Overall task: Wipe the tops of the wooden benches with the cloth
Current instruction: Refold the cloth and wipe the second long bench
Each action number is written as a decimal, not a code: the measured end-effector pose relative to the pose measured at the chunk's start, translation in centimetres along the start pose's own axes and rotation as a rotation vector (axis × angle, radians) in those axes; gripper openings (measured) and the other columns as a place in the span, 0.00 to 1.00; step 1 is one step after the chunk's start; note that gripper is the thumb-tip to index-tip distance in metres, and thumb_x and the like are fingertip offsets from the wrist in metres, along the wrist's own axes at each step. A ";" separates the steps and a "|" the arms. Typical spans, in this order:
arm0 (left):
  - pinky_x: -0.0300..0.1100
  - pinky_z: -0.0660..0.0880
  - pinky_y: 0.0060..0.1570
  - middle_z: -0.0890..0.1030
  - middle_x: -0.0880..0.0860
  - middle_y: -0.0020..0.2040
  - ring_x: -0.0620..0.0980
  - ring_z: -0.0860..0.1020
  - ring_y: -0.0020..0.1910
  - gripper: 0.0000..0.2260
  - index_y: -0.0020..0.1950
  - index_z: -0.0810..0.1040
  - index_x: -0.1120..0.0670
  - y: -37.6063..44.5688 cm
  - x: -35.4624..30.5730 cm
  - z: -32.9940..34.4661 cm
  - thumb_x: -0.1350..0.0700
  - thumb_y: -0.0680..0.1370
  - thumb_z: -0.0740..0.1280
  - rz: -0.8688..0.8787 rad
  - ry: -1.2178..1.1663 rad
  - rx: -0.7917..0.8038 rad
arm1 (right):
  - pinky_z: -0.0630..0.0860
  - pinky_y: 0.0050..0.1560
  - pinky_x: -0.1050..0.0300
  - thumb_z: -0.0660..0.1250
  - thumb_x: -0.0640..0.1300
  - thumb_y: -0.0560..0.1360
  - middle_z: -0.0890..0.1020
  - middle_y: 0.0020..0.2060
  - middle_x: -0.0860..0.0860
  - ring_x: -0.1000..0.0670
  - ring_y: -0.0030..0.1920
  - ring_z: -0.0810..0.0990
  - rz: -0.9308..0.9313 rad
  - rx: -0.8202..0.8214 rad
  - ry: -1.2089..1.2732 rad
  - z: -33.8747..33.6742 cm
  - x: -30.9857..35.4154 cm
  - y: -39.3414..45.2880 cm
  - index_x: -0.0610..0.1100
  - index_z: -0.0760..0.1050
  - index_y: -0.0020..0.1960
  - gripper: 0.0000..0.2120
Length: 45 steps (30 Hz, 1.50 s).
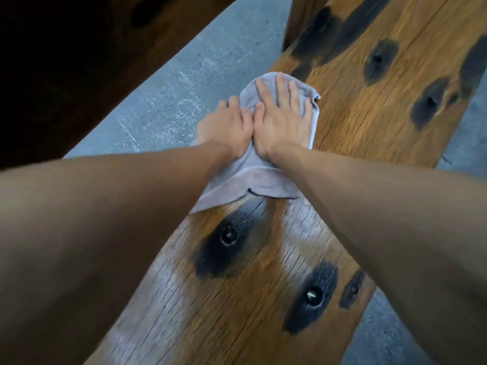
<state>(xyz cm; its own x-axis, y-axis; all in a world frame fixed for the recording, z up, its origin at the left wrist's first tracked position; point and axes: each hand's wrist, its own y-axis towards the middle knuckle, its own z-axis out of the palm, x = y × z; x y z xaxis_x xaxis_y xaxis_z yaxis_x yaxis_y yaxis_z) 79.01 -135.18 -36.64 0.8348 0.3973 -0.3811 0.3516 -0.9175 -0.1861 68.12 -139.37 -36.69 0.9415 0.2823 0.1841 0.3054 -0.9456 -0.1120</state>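
Note:
A long wooden bench (pixel 369 133) with dark knots and bolt holes runs from the bottom centre to the top right. A pale grey cloth (pixel 253 180) lies on its top near the left edge. My left hand (pixel 226 125) presses on the cloth at the bench's left edge, its fingers curled over the fabric. Beside it and touching it, my right hand (pixel 282 114) lies flat on the cloth with fingers spread. Both forearms reach in from the bottom corners. The wood below the cloth looks damp and shiny.
Grey stone floor (pixel 171 101) shows left of the bench and at the right edge. A dark wooden surface (pixel 66 61) fills the top left corner. An upright wooden post (pixel 303 19) stands at the bench's far left side.

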 end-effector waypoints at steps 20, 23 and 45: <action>0.62 0.51 0.77 0.63 0.56 0.80 0.59 0.55 0.81 0.29 0.81 0.61 0.48 -25.6 -0.3 4.3 0.42 0.80 0.49 0.362 0.196 0.080 | 0.42 0.80 0.44 0.49 0.57 0.85 0.46 0.82 0.57 0.54 0.82 0.43 0.671 -0.054 0.122 2.6 -1.4 -30.6 0.65 0.49 0.80 0.25; 0.60 0.49 0.78 0.63 0.55 0.80 0.57 0.54 0.81 0.29 0.81 0.58 0.46 -28.4 -0.2 5.0 0.42 0.81 0.46 0.326 0.213 0.075 | 0.42 0.79 0.41 0.49 0.57 0.84 0.45 0.82 0.57 0.54 0.82 0.42 0.689 -0.049 0.161 3.2 -1.9 -33.0 0.65 0.50 0.81 0.25; 0.59 0.45 0.78 0.56 0.54 0.82 0.57 0.49 0.82 0.32 0.82 0.51 0.45 -6.3 -13.1 6.9 0.36 0.80 0.44 0.379 0.266 -0.014 | 0.37 0.76 0.31 0.50 0.61 0.81 0.43 0.83 0.55 0.50 0.82 0.39 0.393 -0.071 0.103 -1.1 -16.0 -10.5 0.65 0.46 0.81 0.30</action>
<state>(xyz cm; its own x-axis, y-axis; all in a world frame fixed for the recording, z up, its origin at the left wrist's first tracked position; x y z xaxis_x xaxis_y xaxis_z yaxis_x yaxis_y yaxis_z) 62.89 -134.47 -36.74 0.9847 0.0160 -0.1736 0.0045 -0.9978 -0.0660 49.70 -134.16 -37.40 0.9643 -0.1164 0.2378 -0.0882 -0.9881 -0.1260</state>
